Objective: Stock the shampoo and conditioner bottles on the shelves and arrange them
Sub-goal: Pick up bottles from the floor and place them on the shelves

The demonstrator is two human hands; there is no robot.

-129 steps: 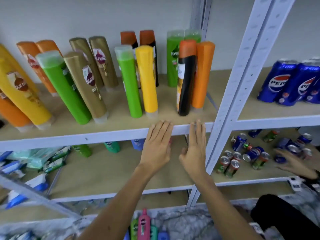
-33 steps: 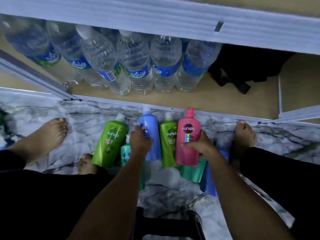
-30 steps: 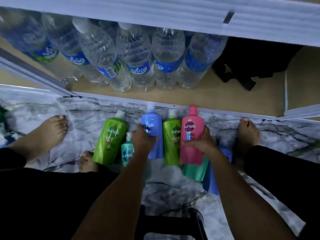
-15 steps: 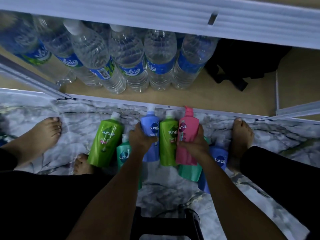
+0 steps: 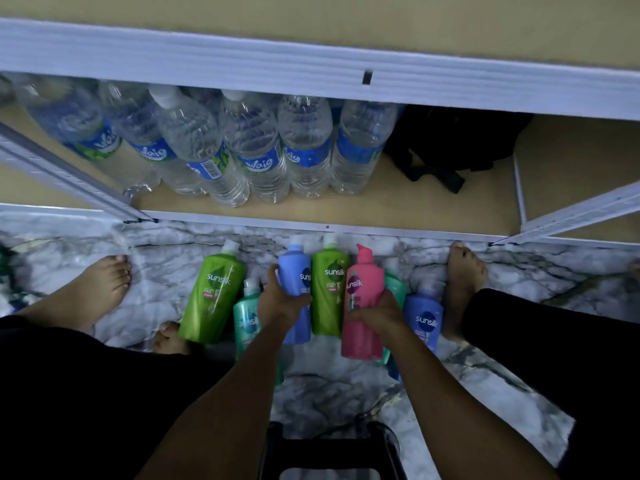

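Pink bottle (image 5: 362, 303), blue bottle (image 5: 296, 271), seemingly grey-veined marble floor (image 5: 162, 258)

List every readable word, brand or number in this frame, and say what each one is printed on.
"sunsilk": left green bottle
"sunsilk": middle green bottle
"sunsilk", turned sideways: pink bottle, held by the right hand
"sunsilk": right blue bottle
"suns", rest hidden: blue bottle in the left hand
"silk", partly hidden: teal bottle
"Waig", uncertain: water bottles
Smaller print and the barcode digits: unreadable.
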